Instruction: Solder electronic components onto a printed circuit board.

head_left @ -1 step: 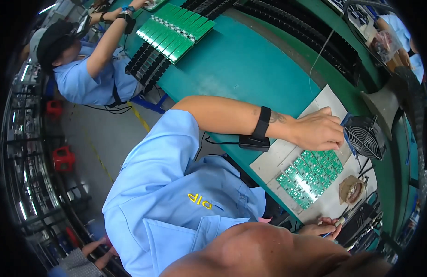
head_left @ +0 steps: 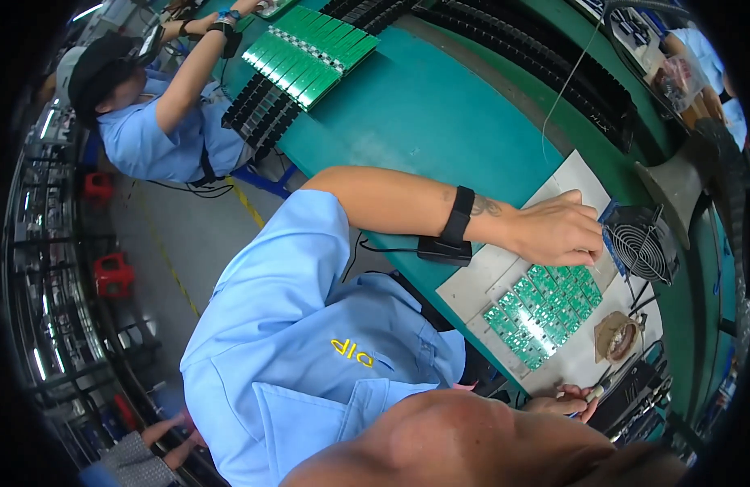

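My left hand (head_left: pixel 560 230), a black strap (head_left: pixel 459 216) round its wrist, reaches across to the far edge of a panel of small green circuit boards (head_left: pixel 544 312). Its fingers curl downward and look closed; the fingertips and anything between them are hidden. The panel lies flat on a pale grey sheet (head_left: pixel 482 282) on the green-topped bench. At the lower right, beside the near corner of that sheet, my right hand (head_left: pixel 571 403) is closed round a pen-shaped tool with a pale grip (head_left: pixel 594 394). My own shoulder and head hide much of the right arm.
A small black fan (head_left: pixel 641 250) stands just beyond my left hand. Near it sit a round amber-coloured holder (head_left: pixel 617 337) and a black box (head_left: pixel 631 394). Long green boards (head_left: pixel 310 53) rest on black racks at the far left. A co-worker (head_left: pixel 168 122) sits beyond.
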{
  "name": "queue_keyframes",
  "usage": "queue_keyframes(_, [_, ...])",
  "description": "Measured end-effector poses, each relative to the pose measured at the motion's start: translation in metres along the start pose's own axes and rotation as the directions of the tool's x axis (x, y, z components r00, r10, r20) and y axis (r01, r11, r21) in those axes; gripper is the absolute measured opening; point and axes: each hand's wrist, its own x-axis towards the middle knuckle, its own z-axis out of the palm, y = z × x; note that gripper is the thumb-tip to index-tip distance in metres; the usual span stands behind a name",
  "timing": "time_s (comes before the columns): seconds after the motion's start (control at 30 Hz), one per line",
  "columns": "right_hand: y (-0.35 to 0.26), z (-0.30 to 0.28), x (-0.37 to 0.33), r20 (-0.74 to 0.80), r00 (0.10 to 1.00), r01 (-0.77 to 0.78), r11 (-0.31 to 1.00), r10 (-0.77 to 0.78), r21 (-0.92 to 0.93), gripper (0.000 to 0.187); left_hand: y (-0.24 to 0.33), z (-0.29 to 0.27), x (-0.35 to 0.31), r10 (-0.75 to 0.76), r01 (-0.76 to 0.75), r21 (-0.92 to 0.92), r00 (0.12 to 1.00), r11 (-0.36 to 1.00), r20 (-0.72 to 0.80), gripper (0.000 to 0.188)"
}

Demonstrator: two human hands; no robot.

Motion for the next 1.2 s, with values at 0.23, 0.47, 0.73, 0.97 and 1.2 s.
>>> queue_keyframes(0.23, [0.028, -0.016, 0.002, 0.086, 0.995, 0.055, 0.998, -0.054, -0.008, 0.042, -0.001, -0.007, 0.000, 0.003, -0.004, 0.027, 1.000, 1.000, 0.028, 0.011])
queue_keyframes(0.47, [0.024, 0.007, 0.015, -0.052, 0.892, 0.447, 0.860, -0.449, 0.248, 0.038, 0.000, 0.003, 0.004, -0.005, 0.013, -0.114, 0.997, 0.993, 0.076, 0.012])
queue_keyframes(0.73, [-0.026, 0.012, 0.004, 0.024, 0.957, 0.282, 0.911, -0.289, -0.302, 0.035, -0.003, 0.010, 0.003, 0.066, -0.066, -0.133, 0.998, 0.989, -0.004, 0.008])
queue_keyframes(0.97, [0.034, 0.005, 0.027, -0.016, 0.760, 0.616, 0.713, -0.649, 0.335, 0.038, -0.006, 0.009, 0.001, 0.103, -0.102, -0.023, 0.994, 0.995, 0.040, 0.008])
queue_keyframes(1.2, [0.017, -0.015, 0.010, 0.107, 0.980, 0.178, 0.978, -0.167, -0.107, 0.042, -0.008, 0.013, 0.003, 0.142, -0.142, 0.002, 0.990, 0.990, 0.009, 0.009])
